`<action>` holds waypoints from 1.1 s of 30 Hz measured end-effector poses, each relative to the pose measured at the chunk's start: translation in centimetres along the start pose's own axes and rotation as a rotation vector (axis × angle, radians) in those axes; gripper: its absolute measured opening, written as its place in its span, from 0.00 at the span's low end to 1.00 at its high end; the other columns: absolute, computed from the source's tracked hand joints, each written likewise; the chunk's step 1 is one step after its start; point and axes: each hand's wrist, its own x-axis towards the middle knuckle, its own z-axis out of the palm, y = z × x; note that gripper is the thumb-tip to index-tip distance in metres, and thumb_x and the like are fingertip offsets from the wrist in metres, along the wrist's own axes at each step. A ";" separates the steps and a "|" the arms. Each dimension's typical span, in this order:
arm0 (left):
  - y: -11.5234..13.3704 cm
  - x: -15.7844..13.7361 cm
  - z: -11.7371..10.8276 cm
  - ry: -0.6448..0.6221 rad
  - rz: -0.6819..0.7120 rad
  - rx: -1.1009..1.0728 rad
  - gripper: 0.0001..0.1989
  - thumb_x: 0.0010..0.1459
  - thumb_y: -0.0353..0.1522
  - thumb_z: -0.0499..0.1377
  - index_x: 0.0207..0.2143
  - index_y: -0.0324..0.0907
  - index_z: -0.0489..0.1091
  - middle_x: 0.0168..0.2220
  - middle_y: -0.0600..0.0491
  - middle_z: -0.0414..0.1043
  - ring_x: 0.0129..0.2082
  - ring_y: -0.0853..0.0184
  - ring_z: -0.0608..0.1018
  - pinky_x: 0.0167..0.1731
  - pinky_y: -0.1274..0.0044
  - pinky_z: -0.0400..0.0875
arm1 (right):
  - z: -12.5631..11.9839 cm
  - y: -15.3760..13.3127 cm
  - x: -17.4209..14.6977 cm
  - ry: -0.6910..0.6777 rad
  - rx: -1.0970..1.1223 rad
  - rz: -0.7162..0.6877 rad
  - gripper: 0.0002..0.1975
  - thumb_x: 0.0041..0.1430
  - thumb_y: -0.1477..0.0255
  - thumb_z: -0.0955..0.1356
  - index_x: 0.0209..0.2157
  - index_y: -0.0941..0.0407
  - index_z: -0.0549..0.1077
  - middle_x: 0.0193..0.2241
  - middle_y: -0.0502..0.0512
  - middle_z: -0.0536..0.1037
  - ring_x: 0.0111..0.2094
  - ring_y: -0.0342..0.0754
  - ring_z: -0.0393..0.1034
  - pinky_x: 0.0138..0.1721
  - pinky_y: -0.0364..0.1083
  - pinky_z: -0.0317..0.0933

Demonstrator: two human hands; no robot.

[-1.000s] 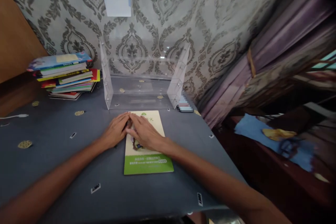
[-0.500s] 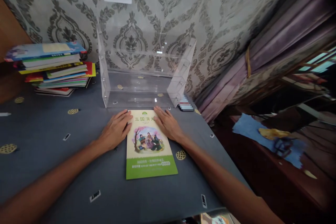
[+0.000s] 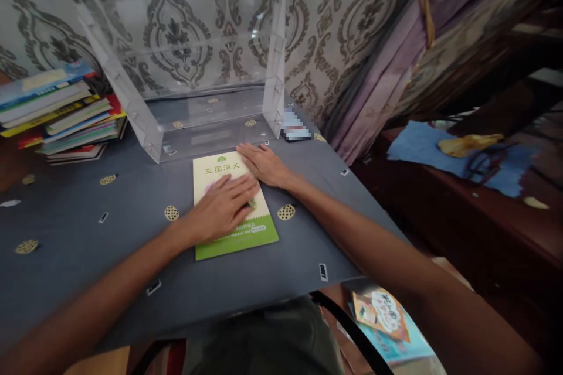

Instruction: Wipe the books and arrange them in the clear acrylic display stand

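A cream and green book [image 3: 231,240] with Chinese lettering lies flat on the dark grey tablecloth. My left hand [image 3: 224,208] rests across the middle of its cover, fingers stretched to the right, hiding most of the picture. At the upper right edge of the book, my right hand [image 3: 263,165] lies flat with its fingers extended, touching the cover's edge. Neither hand grips anything. Just beyond the book stands a clear acrylic tiered rack [image 3: 152,143], its shelves see-through against the wall.
A stack of books [image 3: 65,108] rises at the table's left. Beside the rack's right foot sits a pixelated flat item [image 3: 295,124]. Below the table's front edge are more books [image 3: 391,328]. A blue cloth [image 3: 413,149] lies on a dark red surface to the right.
My left hand has moved from the book's left edge onto its cover. My right hand stays by the upper right edge. The view has tilted downward and turned right.
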 end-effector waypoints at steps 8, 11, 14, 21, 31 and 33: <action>3.8 -1.7 -0.6 -0.067 0.212 -0.057 0.22 0.73 0.35 0.46 0.67 0.45 0.59 0.67 0.51 0.62 0.70 0.62 0.58 0.70 0.56 0.47 | -0.3 -0.4 0.1 0.008 -0.002 0.003 0.24 0.73 0.70 0.54 0.66 0.57 0.62 0.68 0.59 0.62 0.69 0.54 0.55 0.68 0.60 0.48; 3.7 -1.7 -0.7 -0.031 0.277 -0.075 0.21 0.72 0.32 0.47 0.64 0.45 0.62 0.65 0.51 0.66 0.69 0.61 0.61 0.68 0.58 0.52 | -0.3 -0.5 0.0 0.027 -0.002 0.015 0.24 0.73 0.71 0.54 0.66 0.58 0.62 0.67 0.59 0.63 0.69 0.54 0.55 0.68 0.60 0.49; 3.7 -1.8 -0.7 0.010 0.318 -0.069 0.19 0.71 0.30 0.49 0.61 0.43 0.66 0.62 0.51 0.69 0.66 0.60 0.66 0.66 0.60 0.57 | -0.2 -0.7 -0.1 0.016 -0.019 0.024 0.25 0.73 0.71 0.54 0.66 0.60 0.61 0.67 0.61 0.63 0.69 0.54 0.54 0.68 0.60 0.49; 3.8 -2.1 -0.4 0.178 0.341 -0.002 0.13 0.70 0.30 0.50 0.50 0.39 0.72 0.53 0.47 0.77 0.57 0.60 0.75 0.56 0.66 0.69 | -0.2 -1.7 -0.9 0.095 -0.136 0.024 0.26 0.71 0.69 0.54 0.65 0.63 0.61 0.68 0.67 0.60 0.69 0.59 0.53 0.66 0.65 0.49; 2.4 -3.0 -1.4 0.602 -0.163 -0.210 0.16 0.72 0.33 0.44 0.54 0.40 0.65 0.46 0.45 0.74 0.48 0.61 0.75 0.52 0.65 0.71 | -0.3 -6.7 -2.9 0.003 -0.176 -0.197 0.22 0.71 0.72 0.59 0.63 0.63 0.65 0.66 0.70 0.63 0.70 0.61 0.51 0.68 0.66 0.47; 0.4 -3.0 -1.9 0.660 -0.270 -0.241 0.15 0.72 0.34 0.44 0.53 0.40 0.65 0.49 0.44 0.73 0.51 0.61 0.74 0.54 0.66 0.70 | 0.2 -8.5 -3.7 -0.043 -0.143 -0.279 0.22 0.71 0.69 0.61 0.62 0.62 0.67 0.65 0.69 0.65 0.69 0.60 0.53 0.68 0.66 0.48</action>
